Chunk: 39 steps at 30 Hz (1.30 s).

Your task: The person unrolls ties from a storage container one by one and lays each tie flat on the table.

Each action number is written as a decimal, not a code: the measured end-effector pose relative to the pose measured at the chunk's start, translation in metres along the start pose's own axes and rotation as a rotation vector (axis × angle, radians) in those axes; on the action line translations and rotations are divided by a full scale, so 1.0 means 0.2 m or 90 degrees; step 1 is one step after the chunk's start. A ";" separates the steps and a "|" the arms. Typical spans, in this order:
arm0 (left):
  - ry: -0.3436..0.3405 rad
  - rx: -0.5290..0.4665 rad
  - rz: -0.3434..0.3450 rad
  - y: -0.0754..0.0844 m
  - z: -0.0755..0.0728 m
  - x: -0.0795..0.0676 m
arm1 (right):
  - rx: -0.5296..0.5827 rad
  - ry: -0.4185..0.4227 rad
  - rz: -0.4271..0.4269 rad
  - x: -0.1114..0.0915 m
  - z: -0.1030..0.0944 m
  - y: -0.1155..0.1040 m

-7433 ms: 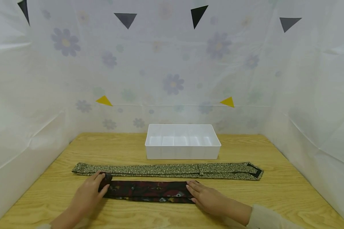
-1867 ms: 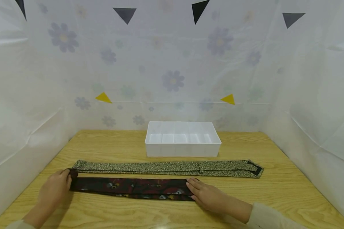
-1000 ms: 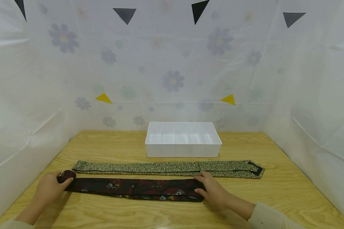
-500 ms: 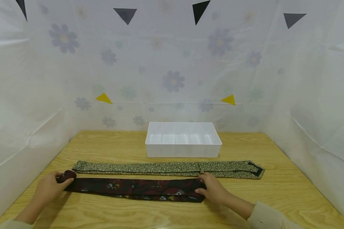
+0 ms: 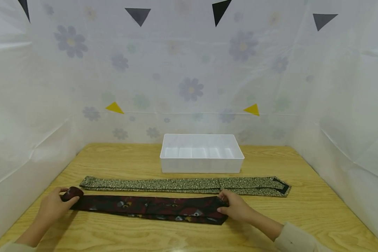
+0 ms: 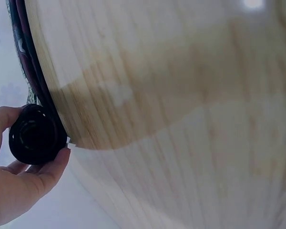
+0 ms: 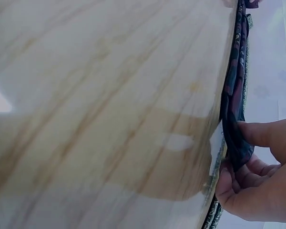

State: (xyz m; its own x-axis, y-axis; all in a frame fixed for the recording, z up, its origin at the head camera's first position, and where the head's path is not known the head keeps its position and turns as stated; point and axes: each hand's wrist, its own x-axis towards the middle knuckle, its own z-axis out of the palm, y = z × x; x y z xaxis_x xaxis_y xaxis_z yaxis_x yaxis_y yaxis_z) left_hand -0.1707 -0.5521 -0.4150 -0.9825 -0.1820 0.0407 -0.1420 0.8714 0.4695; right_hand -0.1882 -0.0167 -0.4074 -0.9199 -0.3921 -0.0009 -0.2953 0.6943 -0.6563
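Note:
A dark red and black necktie (image 5: 157, 207) with small figures lies stretched across the table. Its left end is wound into a roll (image 6: 34, 134), gripped between the thumb and fingers of my left hand (image 5: 51, 207). At the tie's other end my right hand (image 5: 237, 207) pinches the fabric; the right wrist view shows that end (image 7: 238, 145) bunched and bent upward between thumb and fingers. Just behind lies a second necktie (image 5: 176, 184), green-gold with a fine pattern, flat and full length, its wide black-lined tip (image 5: 282, 187) to the right.
Beyond both ties stands a white plastic box (image 5: 201, 166), its interior showing several bays. All of this is on a wooden table (image 5: 119, 161). White sheeting (image 5: 189, 63) with flowers and triangles hangs behind and along both sides.
Over several seconds my left hand has moved left with the roll, and more tie lies unrolled. My right hand went from resting flat on the end to pinching it, shifting slightly right.

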 end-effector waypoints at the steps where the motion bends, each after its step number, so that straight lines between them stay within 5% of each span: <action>1: -0.003 0.000 -0.001 0.00 0.00 0.00 | 0.009 -0.002 0.000 0.00 0.00 0.00; 18: -0.001 -0.010 -0.012 -0.02 0.00 -0.01 | 0.047 0.024 0.010 -0.01 -0.03 0.04; 39: -0.031 -0.040 -0.047 0.11 0.02 -0.03 | 0.071 0.041 0.082 -0.06 -0.12 0.12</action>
State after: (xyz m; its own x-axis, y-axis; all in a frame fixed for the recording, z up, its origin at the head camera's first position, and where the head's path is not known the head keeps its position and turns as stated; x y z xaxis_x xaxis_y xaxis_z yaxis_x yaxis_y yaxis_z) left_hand -0.1681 -0.5306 -0.4079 -0.9747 -0.2203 -0.0382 -0.2072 0.8257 0.5246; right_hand -0.1915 0.0199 -0.4048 -0.9640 -0.2623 -0.0442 -0.1468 0.6634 -0.7337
